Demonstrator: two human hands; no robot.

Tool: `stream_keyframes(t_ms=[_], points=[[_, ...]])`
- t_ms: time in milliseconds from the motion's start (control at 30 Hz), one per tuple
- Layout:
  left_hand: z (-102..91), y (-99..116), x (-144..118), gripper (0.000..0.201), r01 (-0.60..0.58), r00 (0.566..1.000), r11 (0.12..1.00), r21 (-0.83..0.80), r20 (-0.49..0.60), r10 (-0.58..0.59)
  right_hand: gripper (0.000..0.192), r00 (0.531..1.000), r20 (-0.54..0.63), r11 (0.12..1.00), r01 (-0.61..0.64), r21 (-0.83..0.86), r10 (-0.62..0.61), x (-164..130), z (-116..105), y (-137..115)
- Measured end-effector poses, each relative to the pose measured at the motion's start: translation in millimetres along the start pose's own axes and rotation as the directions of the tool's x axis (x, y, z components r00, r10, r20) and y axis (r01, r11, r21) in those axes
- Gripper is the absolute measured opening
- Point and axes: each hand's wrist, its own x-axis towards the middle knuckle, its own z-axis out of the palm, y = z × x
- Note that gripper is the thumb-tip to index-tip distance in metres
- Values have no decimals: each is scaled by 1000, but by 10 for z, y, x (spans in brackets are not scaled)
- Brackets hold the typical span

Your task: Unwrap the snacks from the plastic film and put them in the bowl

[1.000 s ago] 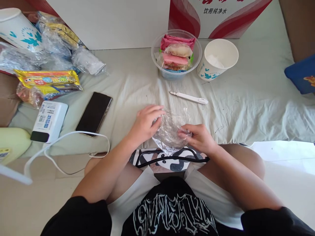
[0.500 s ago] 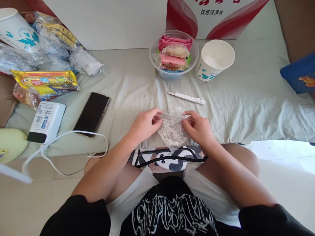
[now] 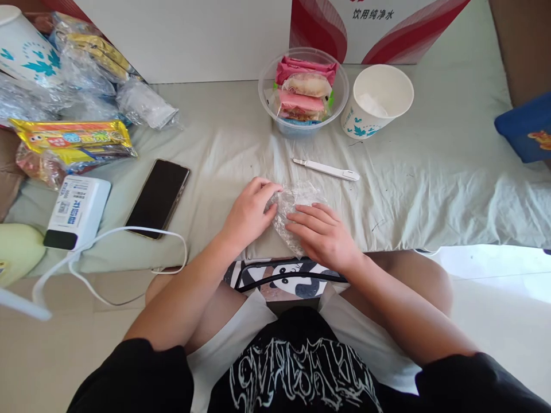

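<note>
The right hand (image 3: 325, 235) lies palm down, fingers stretched flat, pressing on a piece of crinkled clear plastic wrap (image 3: 293, 203) spread on the pale cloth (image 3: 430, 189). The left hand (image 3: 249, 212) meets the wrap at its 9 o'clock edge, fingers curled and pinching the film there. The wrap sits at the near edge of the cloth, just above the person's lap.

From the wrap, a slim white pen-like tool (image 3: 326, 169) lies on the cloth at about 1 o'clock, near but apart. Farther toward 12 o'clock stands a clear plastic bowl (image 3: 264, 92) holding pink and pale wrapped snacks (image 3: 303, 94), and just beside it, at 1 o'clock, a white paper cup (image 3: 379, 100) with blue-green markings.

At 9 o'clock lies a dark phone (image 3: 158, 198), face up, with a white cable (image 3: 129, 232) curving past its near end to a white power bank (image 3: 77, 212). At 10 o'clock are a yellow snack packet (image 3: 71, 140), crumpled clear bags (image 3: 142, 106) and a second paper cup (image 3: 21, 51). At 3 o'clock, at the frame edge, a blue object (image 3: 525, 129) shows.
</note>
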Motion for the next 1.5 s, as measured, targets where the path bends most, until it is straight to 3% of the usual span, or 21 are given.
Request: stream_keyframes(t_ms=[67, 200, 333, 467, 567, 700, 833, 967, 1067, 1167, 1300, 1367, 1500], points=[[-12, -8, 10, 29, -10, 999, 1000, 27, -40, 11, 45, 993, 91, 997, -68, -24, 70, 4, 58, -24], [-22, 84, -16, 20, -110, 989, 993, 51, -93, 114, 64, 956, 151, 967, -244, -69, 251, 20, 147, -10], [24, 169, -68, 9, -264, 962, 964, 35, 78, 261, 75, 939, 154, 951, -298, -79, 307, 33, 178, -5], [21, 40, -46, 11, -235, 955, 968, 84, 207, 214, 80, 949, 119, 956, -288, -58, 293, 21, 101, 21], [-47, -126, 7, 14, -217, 957, 976, 34, 206, 205, 66, 978, 114, 984, -179, 0, 178, -15, 5, 83], [-143, -210, 34, 15, -194, 972, 980, 40, 144, 187, 25, 986, 151, 997, -76, 31, 70, -36, -28, 152], [-152, 11, -65, 14, -249, 967, 968, 43, 58, 246, 19, 993, 45, 993, -114, 43, 112, 8, 15, 147], [-73, 267, -187, 32, -348, 928, 933, 88, 172, 329, 19, 986, -82, 987, -142, 70, 148, 46, 2, 122], [-40, 257, -177, 27, -282, 953, 954, 98, 146, 266, 14, 977, -123, 982, -161, 98, 172, 47, -36, 133], [-74, 150, -109, 23, -146, 984, 986, -74, 89, 153, 20, 974, -128, 977, -174, 121, 189, 39, -68, 182], [-143, 95, -48, 12, -20, 997, 966, -258, 67, 39, 8, 948, -148, 949, -251, 192, 280, 35, -98, 237], [-154, 111, -36, 8, 14, 997, 962, -274, 79, 8, 9, 919, -152, 916, -323, 240, 364, 36, -110, 234], [-129, 148, -28, 24, 144, 984, 960, -239, 135, -114, 16, 817, -105, 801, -517, 302, 567, 47, -116, 197]])
